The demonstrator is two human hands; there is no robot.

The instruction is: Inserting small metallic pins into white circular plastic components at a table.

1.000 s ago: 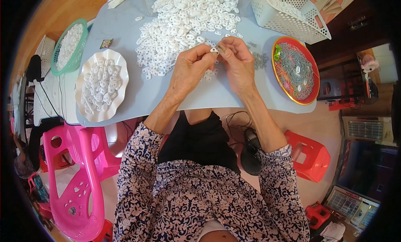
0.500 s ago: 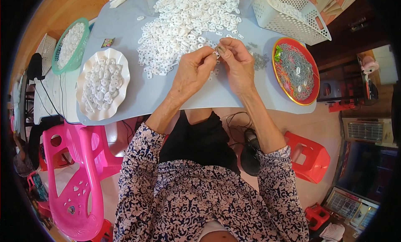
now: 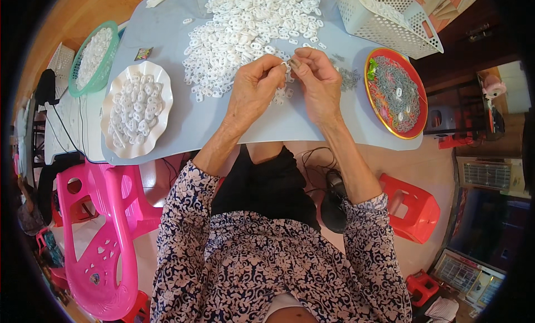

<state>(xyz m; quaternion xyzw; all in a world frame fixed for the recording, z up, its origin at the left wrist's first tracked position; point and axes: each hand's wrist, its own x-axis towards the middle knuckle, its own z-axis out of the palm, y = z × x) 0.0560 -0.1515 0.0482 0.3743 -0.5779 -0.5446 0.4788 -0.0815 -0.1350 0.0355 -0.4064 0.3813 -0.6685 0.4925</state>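
Observation:
My left hand (image 3: 252, 88) and my right hand (image 3: 320, 84) meet fingertip to fingertip over the near part of the table. My left thumb and forefinger pinch a small white plastic piece (image 3: 287, 63), mostly covered by the fingers. Right thumb and forefinger are pressed together beside it; whatever lies between them is too small to make out. Just beyond the hands spreads a big heap of white oval plastic pieces with holes (image 3: 234, 50). Small grey metal parts (image 3: 349, 80) lie loose to the right of my right hand.
On the left stand a white scalloped dish (image 3: 165, 103) and a green basket (image 3: 115, 50), both holding white pieces. A red gold-rimmed tray (image 3: 422, 108) of grey metal parts sits at right, below a white perforated basket (image 3: 362, 23). Pink chair (image 3: 131, 256) and red stool (image 3: 426, 214) flank me.
My left hand has shifted slightly up and its fingers have turned a little. The white piece stays between the fingertips. My right hand keeps nearly the same pose.

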